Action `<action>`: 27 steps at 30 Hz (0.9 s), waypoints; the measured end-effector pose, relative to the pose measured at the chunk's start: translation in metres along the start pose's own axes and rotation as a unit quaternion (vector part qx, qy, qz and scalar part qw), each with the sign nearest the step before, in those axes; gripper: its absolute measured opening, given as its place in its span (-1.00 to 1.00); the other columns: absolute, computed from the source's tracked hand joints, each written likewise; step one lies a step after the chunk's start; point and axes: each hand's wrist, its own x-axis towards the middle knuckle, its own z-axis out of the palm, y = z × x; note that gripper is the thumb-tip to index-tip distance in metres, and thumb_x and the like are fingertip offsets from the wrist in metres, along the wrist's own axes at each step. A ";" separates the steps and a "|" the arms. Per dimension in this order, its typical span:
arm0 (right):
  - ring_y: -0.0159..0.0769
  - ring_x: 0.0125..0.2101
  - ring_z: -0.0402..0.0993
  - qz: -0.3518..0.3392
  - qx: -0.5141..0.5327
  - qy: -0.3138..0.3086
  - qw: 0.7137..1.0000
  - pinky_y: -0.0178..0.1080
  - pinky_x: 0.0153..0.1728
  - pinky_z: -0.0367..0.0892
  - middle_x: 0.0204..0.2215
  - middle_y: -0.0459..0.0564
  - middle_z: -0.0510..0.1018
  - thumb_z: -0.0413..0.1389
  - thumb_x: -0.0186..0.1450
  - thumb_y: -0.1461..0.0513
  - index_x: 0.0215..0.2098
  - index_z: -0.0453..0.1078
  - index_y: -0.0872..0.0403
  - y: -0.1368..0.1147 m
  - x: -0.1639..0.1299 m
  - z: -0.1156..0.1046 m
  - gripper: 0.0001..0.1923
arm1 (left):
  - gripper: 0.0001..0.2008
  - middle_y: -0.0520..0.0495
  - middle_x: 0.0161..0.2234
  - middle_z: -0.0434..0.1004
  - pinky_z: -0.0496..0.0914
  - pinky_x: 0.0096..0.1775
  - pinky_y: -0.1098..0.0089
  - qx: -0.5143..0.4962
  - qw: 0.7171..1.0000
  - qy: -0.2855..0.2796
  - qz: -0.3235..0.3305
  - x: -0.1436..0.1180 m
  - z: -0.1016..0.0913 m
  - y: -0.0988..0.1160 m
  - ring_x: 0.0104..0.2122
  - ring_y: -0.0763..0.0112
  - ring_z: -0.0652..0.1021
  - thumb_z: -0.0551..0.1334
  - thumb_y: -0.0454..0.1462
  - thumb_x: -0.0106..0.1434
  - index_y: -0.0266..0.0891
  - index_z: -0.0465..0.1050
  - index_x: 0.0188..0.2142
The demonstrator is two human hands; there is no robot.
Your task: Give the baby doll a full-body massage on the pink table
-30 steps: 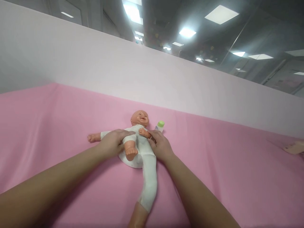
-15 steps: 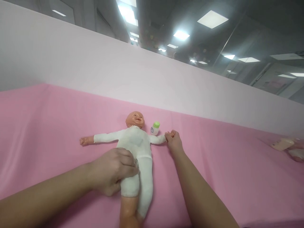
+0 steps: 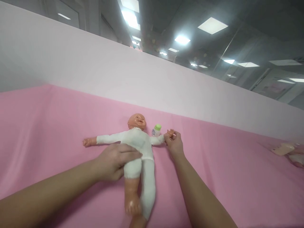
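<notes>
L hand [image 3: 116, 160] lies flat, fingers spread, on the baby doll [image 3: 137, 148] at hip/thigh, prob to pin it on its back on the pink sheet [image 3: 47, 133]. R hand [image 3: 174, 144] pinches doll's wrist, arm stretched out. Small green-capped bottle [image 3: 156, 130] stands by its shoulder

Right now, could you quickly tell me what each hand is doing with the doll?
Left hand: open, resting flat on the doll at its hip.
Right hand: closed on the doll's hand.
</notes>
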 end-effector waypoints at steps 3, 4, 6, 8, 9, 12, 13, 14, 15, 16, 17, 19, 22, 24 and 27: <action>-0.29 -0.40 0.53 -0.057 0.017 -0.042 0.997 -0.18 -0.29 0.49 -0.13 0.02 0.64 0.24 0.21 0.04 0.16 0.31 0.02 -0.013 -0.013 0.012 -0.41 | -0.51 -0.12 -0.01 0.61 0.48 -0.03 0.19 0.054 0.991 0.026 -0.120 -0.003 -0.005 -0.019 -0.02 0.14 0.59 0.16 -0.37 0.16 -0.16 0.47 0.11; -0.29 -0.40 0.53 -0.080 0.000 -0.060 0.995 -0.17 -0.26 0.49 -0.14 0.00 0.64 0.22 0.23 0.06 0.14 0.36 0.00 -0.018 -0.018 0.017 -0.47 | -0.52 -0.12 -0.02 0.62 0.48 -0.02 0.18 0.063 0.984 0.028 -0.167 -0.002 -0.007 -0.023 -0.03 0.12 0.59 0.17 -0.33 0.17 -0.19 0.49 0.10; -0.25 -0.30 0.56 -0.138 -0.041 -0.098 0.985 -0.12 -0.13 0.49 -0.12 -0.02 0.64 0.17 0.28 0.12 0.12 0.44 -0.04 -0.026 -0.028 0.027 -0.56 | -0.55 -0.09 -0.04 0.63 0.49 -0.05 0.18 0.065 0.964 0.030 -0.257 0.001 -0.010 -0.028 -0.07 0.10 0.60 0.17 -0.25 0.21 -0.19 0.51 0.09; -0.19 -0.08 0.55 -0.199 -0.086 -0.144 0.966 -0.07 0.05 0.42 -0.01 -0.04 0.61 0.12 0.33 0.18 0.14 0.46 -0.09 -0.034 -0.037 0.034 -0.59 | -0.58 -0.06 -0.08 0.65 0.50 -0.10 0.20 0.056 0.948 0.030 -0.311 0.005 -0.011 -0.031 -0.13 0.11 0.62 0.16 -0.19 0.25 -0.17 0.53 0.07; -0.17 0.03 0.50 -0.221 -0.110 -0.162 0.955 -0.06 0.13 0.37 0.06 -0.05 0.58 0.09 0.34 0.21 0.15 0.45 -0.11 -0.037 -0.040 0.037 -0.58 | -0.59 -0.06 -0.09 0.65 0.50 -0.12 0.21 0.049 0.946 0.024 -0.321 0.007 -0.011 -0.032 -0.14 0.12 0.63 0.16 -0.18 0.25 -0.16 0.55 0.06; -0.16 0.18 0.39 -0.240 -0.176 -0.198 0.934 -0.04 0.23 0.28 0.19 -0.07 0.48 0.04 0.36 0.24 0.21 0.41 -0.13 -0.042 -0.044 0.042 -0.54 | -0.58 -0.08 -0.09 0.65 0.51 -0.10 0.19 0.021 0.955 0.012 -0.296 0.006 -0.006 -0.038 -0.13 0.10 0.63 0.17 -0.25 0.19 -0.16 0.57 0.03; -0.16 0.18 0.38 -0.238 -0.185 -0.202 0.932 -0.04 0.23 0.27 0.20 -0.07 0.47 0.04 0.37 0.24 0.23 0.39 -0.13 -0.043 -0.044 0.042 -0.53 | -0.57 -0.09 -0.08 0.65 0.51 -0.09 0.18 0.013 0.959 0.013 -0.284 0.004 -0.004 -0.041 -0.11 0.09 0.63 0.17 -0.27 0.18 -0.15 0.57 0.03; -0.17 0.18 0.38 -0.236 -0.186 -0.208 0.931 -0.04 0.24 0.27 0.20 -0.07 0.47 0.03 0.37 0.24 0.24 0.39 -0.13 -0.043 -0.043 0.042 -0.52 | -0.57 -0.10 -0.07 0.65 0.51 -0.09 0.18 0.007 0.962 0.016 -0.273 0.002 -0.002 -0.044 -0.10 0.09 0.62 0.17 -0.28 0.18 -0.15 0.57 0.04; -0.17 0.18 0.38 -0.235 -0.181 -0.214 0.931 -0.04 0.24 0.26 0.18 -0.06 0.48 0.02 0.38 0.24 0.24 0.38 -0.12 -0.042 -0.042 0.041 -0.53 | -0.57 -0.11 -0.06 0.64 0.52 -0.10 0.18 0.003 0.965 0.018 -0.260 0.000 -0.001 -0.047 -0.10 0.09 0.62 0.17 -0.28 0.19 -0.15 0.56 0.05; -0.17 0.17 0.39 -0.232 -0.171 -0.215 0.933 -0.03 0.24 0.26 0.16 -0.06 0.50 0.02 0.39 0.23 0.23 0.39 -0.12 -0.041 -0.041 0.040 -0.54 | -0.57 -0.12 -0.06 0.64 0.53 -0.13 0.19 0.003 0.969 0.018 -0.245 -0.003 -0.001 -0.048 -0.11 0.10 0.63 0.17 -0.28 0.20 -0.16 0.55 0.05; -0.15 0.15 0.40 -0.224 -0.154 -0.210 0.939 -0.01 0.22 0.28 0.14 -0.04 0.51 0.01 0.39 0.22 0.22 0.39 -0.11 -0.040 -0.040 0.039 -0.56 | -0.58 -0.13 -0.05 0.63 0.54 -0.16 0.20 0.008 0.974 0.016 -0.227 -0.005 -0.001 -0.049 -0.12 0.11 0.63 0.18 -0.27 0.20 -0.17 0.54 0.05; -0.14 0.05 0.48 -0.190 -0.095 -0.195 0.957 -0.01 0.10 0.39 0.10 0.00 0.54 0.01 0.41 0.16 0.24 0.36 -0.09 -0.034 -0.036 0.036 -0.56 | -0.58 -0.16 -0.03 0.61 0.54 -0.15 0.22 0.028 0.983 0.020 -0.180 -0.008 -0.002 -0.046 -0.11 0.13 0.63 0.20 -0.26 0.21 -0.19 0.51 0.08; -0.23 -0.26 0.56 -0.104 0.039 -0.182 0.977 -0.16 -0.29 0.51 0.05 0.05 0.55 0.03 0.40 0.04 0.30 0.22 -0.08 -0.022 -0.026 0.029 -0.47 | -0.54 -0.19 0.00 0.59 0.50 -0.01 0.18 0.048 0.994 0.050 -0.087 -0.007 -0.006 -0.031 -0.01 0.11 0.59 0.24 -0.26 0.20 -0.19 0.42 0.12; -0.32 -0.44 0.50 -0.052 0.093 -0.155 0.982 -0.25 -0.47 0.44 -0.04 0.04 0.57 0.06 0.36 -0.03 0.32 0.17 -0.05 -0.013 -0.016 0.022 -0.39 | -0.51 -0.18 -0.01 0.59 0.49 0.01 0.17 0.043 0.997 0.061 -0.035 -0.004 -0.007 -0.017 0.00 0.13 0.58 0.24 -0.29 0.18 -0.17 0.37 0.13; -0.34 -0.53 0.45 0.004 0.089 -0.057 0.994 -0.27 -0.50 0.40 -0.19 0.00 0.59 0.13 0.29 -0.06 0.28 0.18 0.02 0.000 0.001 0.009 -0.32 | -0.53 -0.14 -0.11 0.60 0.52 -0.14 0.25 0.023 0.998 0.057 0.011 0.002 -0.008 0.002 -0.15 0.20 0.61 0.20 -0.35 0.14 -0.16 0.37 0.08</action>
